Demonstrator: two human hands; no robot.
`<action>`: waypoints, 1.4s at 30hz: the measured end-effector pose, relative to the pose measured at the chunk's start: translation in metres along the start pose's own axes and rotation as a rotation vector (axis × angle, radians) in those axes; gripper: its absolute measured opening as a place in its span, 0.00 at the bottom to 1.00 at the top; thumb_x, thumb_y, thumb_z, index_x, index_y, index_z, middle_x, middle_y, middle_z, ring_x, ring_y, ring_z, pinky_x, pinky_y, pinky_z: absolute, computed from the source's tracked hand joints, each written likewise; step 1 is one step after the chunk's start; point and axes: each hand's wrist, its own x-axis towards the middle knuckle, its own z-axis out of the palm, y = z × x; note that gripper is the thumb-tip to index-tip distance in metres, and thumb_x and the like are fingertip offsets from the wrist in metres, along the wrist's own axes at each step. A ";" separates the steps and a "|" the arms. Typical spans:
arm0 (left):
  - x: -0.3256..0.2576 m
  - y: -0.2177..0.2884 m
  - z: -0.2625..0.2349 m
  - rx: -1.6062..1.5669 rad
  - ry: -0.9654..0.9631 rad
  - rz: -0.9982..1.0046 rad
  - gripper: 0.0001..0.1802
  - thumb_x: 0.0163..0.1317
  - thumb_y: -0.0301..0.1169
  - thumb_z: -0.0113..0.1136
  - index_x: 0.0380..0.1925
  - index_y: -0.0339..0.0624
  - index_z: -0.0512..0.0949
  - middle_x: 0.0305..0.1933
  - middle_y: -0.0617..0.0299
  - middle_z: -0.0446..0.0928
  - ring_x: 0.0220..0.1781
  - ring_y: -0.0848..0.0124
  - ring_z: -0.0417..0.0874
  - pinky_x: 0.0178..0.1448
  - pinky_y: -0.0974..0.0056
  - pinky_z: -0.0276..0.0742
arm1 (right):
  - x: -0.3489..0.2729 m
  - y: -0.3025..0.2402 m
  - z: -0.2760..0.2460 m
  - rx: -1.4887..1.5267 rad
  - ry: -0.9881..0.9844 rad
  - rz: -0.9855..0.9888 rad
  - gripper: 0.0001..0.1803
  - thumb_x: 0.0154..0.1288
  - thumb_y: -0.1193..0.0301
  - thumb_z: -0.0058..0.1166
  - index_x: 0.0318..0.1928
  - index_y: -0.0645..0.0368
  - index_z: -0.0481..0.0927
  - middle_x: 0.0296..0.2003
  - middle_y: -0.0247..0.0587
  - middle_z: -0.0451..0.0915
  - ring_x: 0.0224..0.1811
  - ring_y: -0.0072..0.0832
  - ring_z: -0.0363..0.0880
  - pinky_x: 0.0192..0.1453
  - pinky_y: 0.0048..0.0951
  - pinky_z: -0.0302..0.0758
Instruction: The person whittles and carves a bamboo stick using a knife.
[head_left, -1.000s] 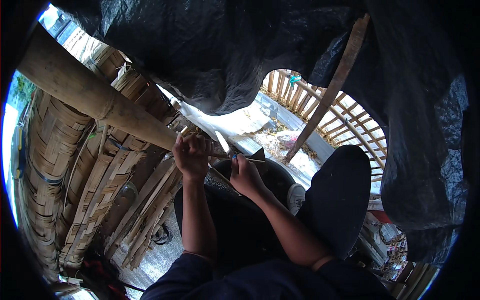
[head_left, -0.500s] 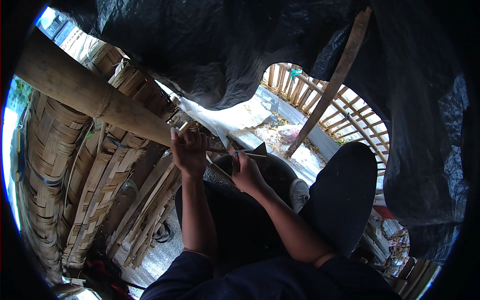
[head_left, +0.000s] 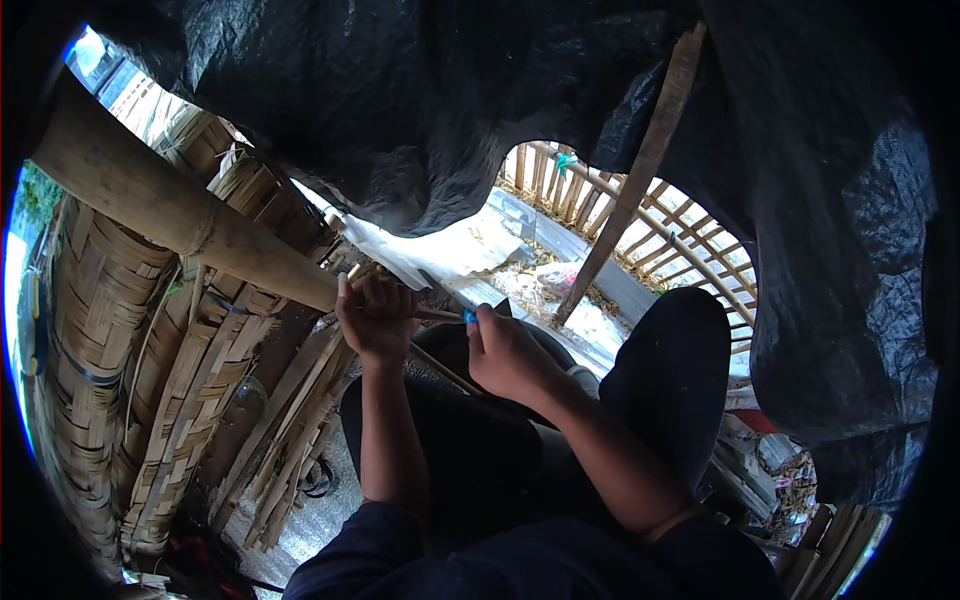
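Left grip (head_left: 375,318) and right grip (head_left: 508,352) clasp bamboo strip (head_left: 440,368).

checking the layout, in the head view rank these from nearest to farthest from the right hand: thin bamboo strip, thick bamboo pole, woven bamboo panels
1. thin bamboo strip, at the right hand, running just left of it
2. thick bamboo pole, upper left
3. woven bamboo panels, far left

The person wore a dark navy top whose sleeves were pushed up above the elbows, leaving both forearms bare. Dark trousers covered the legs. The left hand (head_left: 375,318) and right hand (head_left: 508,352) were ungloved, without rings.
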 end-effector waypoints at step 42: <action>0.007 -0.015 -0.005 0.113 0.065 0.082 0.26 0.67 0.50 0.34 0.12 0.50 0.53 0.12 0.69 0.47 0.15 0.75 0.45 0.21 0.65 0.44 | 0.038 0.033 0.031 0.300 -0.122 0.087 0.14 0.70 0.67 0.40 0.32 0.67 0.67 0.25 0.63 0.74 0.32 0.58 0.75 0.33 0.47 0.67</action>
